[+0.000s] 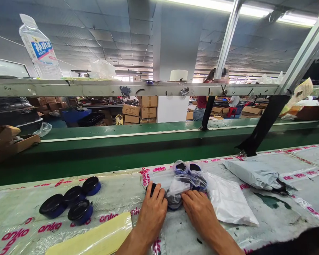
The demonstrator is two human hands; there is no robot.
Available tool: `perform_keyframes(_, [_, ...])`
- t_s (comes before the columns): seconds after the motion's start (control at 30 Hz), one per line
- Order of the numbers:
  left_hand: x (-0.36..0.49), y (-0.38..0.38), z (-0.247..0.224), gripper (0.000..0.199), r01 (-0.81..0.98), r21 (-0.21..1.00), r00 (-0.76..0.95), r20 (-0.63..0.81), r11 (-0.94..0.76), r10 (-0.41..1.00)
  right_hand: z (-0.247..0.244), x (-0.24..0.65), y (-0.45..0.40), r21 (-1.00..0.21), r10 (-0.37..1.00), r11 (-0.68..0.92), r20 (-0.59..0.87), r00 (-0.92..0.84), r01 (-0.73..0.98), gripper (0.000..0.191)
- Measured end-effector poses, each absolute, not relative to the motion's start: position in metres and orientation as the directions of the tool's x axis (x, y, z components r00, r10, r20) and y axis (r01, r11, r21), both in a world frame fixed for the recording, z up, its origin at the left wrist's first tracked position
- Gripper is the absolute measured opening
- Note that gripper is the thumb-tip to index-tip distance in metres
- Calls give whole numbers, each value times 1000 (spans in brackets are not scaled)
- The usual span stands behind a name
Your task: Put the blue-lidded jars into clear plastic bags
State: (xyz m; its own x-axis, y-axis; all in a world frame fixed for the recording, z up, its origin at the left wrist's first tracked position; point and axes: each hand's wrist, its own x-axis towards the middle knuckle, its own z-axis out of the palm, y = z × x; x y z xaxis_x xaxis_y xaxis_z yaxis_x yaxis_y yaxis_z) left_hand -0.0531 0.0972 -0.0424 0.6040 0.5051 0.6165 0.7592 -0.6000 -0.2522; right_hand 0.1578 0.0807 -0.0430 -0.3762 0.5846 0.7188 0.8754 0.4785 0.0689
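Four round containers (74, 194) with black lids and blue bases stand in a tight group at the left of the counter (305, 156), which is covered in clear plastic sheeting and tape printed in pink with "anko" (50, 227). A pale yellow sheet (95, 237) lies at the near edge of the counter, just right of and below the group.

The left hand (151, 212) enters from the lower edge with the forearm angled up and to the right. It is palm down, with the fingers slightly spread and flexed, and the fingertips rest on a clear plastic bag (178, 187) beside a black round item (152, 188). The bag holds dark round items with blue parts, which are only partly visible through the creased plastic.

The right hand (199, 216) enters from the lower right, palm down, with the fingers angled up and to the left. It lies just beside the left hand, its fingers flexed on the bag's near side. Neither hand is flat open; grip force on the bag cannot be determined.

A white mailer bag (228, 202) lies against the bag's right side. A grey mailer bag (255, 175) lies farther right, near the counter's far edge.
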Motion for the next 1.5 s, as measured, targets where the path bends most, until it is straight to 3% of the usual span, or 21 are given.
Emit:
perform_keyframes(0.23, [-49, 93, -35, 17, 714, -287, 659, 583, -638, 475, -50, 163, 76, 134, 627, 523, 608, -487, 842, 24])
perform_keyframes(0.33, [-46, 95, -39, 14, 740, -197, 602, 620, -643, 502, -47, 158, 73, 47, 650, 550, 603, -462, 834, 22])
perform_keyframes(0.5, [-46, 94, -32, 11, 709, 155, 460, 638, -688, 617, -32, 149, 67, -369, 812, 492, 520, -264, 788, 15])
perform_keyframes(0.63, [-41, 94, -20, 11, 717, 260, 382, 630, -647, 676, -26, 150, 76, -815, 987, 118, 161, 25, 568, 39])
perform_keyframes(0.73, [-36, 97, -15, 13, 715, 315, 318, 649, -624, 692, -25, 155, 85, -938, 994, -67, -34, 102, 340, 50])
perform_keyframes(0.87, [-35, 102, -9, 12, 741, 349, 275, 622, -574, 733, -19, 161, 86, -940, 983, -92, -33, 181, 329, 51])
perform_keyframes(1.03, [-38, 104, 4, 15, 786, 294, 305, 580, -543, 755, 5, 156, 78, -841, 966, -48, 98, 239, 539, 47])
perform_keyframes(1.23, [-39, 105, 7, 14, 788, 326, 296, 543, -523, 786, 8, 159, 80, -781, 948, -18, 186, 260, 624, 45])
perform_keyframes(1.33, [-38, 104, 7, 17, 799, 298, 302, 551, -522, 778, 3, 162, 74, -685, 915, 69, 333, 228, 725, 36])
perform_keyframes(1.4, [-38, 103, 7, 19, 789, 299, 307, 564, -536, 766, 4, 161, 66, -603, 838, 214, 517, 172, 769, 27])
perform_keyframes(1.5, [-40, 103, 9, 21, 759, 347, 282, 588, -551, 758, 10, 157, 54, -376, 669, 442, 743, -20, 814, 19])
